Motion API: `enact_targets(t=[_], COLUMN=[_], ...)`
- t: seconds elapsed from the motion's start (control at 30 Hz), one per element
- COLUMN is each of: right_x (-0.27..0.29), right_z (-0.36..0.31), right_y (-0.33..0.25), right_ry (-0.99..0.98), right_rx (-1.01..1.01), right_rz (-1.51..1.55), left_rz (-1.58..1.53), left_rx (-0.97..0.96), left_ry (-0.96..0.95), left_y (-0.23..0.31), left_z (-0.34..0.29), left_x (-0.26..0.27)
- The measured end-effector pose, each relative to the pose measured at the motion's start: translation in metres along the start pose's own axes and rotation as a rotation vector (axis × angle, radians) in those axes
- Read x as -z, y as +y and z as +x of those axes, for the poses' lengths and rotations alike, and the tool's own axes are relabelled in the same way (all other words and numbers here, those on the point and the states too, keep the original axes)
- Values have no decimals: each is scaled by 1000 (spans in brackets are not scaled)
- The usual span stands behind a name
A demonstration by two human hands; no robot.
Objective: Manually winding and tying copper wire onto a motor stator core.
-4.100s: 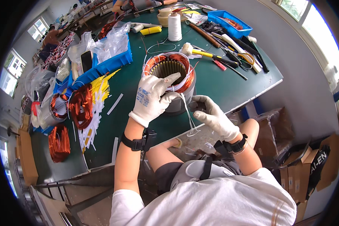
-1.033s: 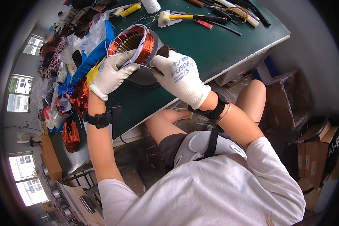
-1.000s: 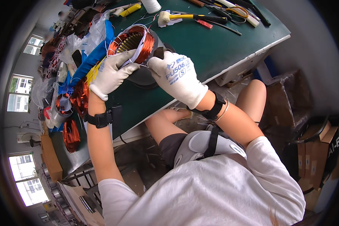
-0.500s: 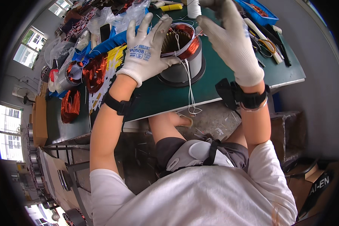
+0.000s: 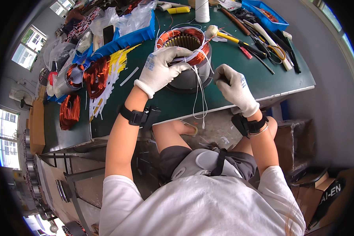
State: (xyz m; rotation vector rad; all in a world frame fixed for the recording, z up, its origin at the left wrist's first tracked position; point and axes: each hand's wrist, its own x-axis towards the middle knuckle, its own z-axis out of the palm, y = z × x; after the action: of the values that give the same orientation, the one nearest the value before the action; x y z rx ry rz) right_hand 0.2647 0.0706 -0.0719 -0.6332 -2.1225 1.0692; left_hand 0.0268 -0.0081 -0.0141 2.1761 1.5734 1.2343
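A motor stator with copper windings (image 5: 199, 46) stands upright on the bench, its grey round body below and slotted core showing inside the ring. White lacing cord (image 5: 199, 80) wraps the windings, and loose ends hang past the bench's front edge. My gloved left hand (image 5: 161, 67) is closed at the near left rim of the windings, fingers over the top and thumb at the front. Right of the stator, my gloved right hand (image 5: 233, 85) is closed, with a white strand running from the windings to its fingertips. Its palm side is hidden.
Behind the stator stands a white cord spool (image 5: 202, 11). A yellow-handled mallet (image 5: 232, 38), scissors (image 5: 278, 52) and other tools lie right, near a blue bin (image 5: 265, 15). At left are a blue tray (image 5: 135, 35), copper coils (image 5: 70, 112) and yellow and white strips (image 5: 116, 65).
My right hand has come down and toward me from beyond the stator, its fingers closing. My left hand has moved from the stator's far left side to its near rim.
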Motion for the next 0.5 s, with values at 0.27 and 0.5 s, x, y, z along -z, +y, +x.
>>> enact_targets(t=[0.27, 0.5], right_x=[-5, 36], right_z=[-17, -72], right_y=[-6, -9], right_ry=[77, 567], right_rx=[-183, -185], right_rz=[1206, 766], left_rz=[32, 219], left_rx=[-152, -234], left_ry=[35, 96], left_y=[-9, -6], left_z=[-3, -4], left_x=[-3, -6])
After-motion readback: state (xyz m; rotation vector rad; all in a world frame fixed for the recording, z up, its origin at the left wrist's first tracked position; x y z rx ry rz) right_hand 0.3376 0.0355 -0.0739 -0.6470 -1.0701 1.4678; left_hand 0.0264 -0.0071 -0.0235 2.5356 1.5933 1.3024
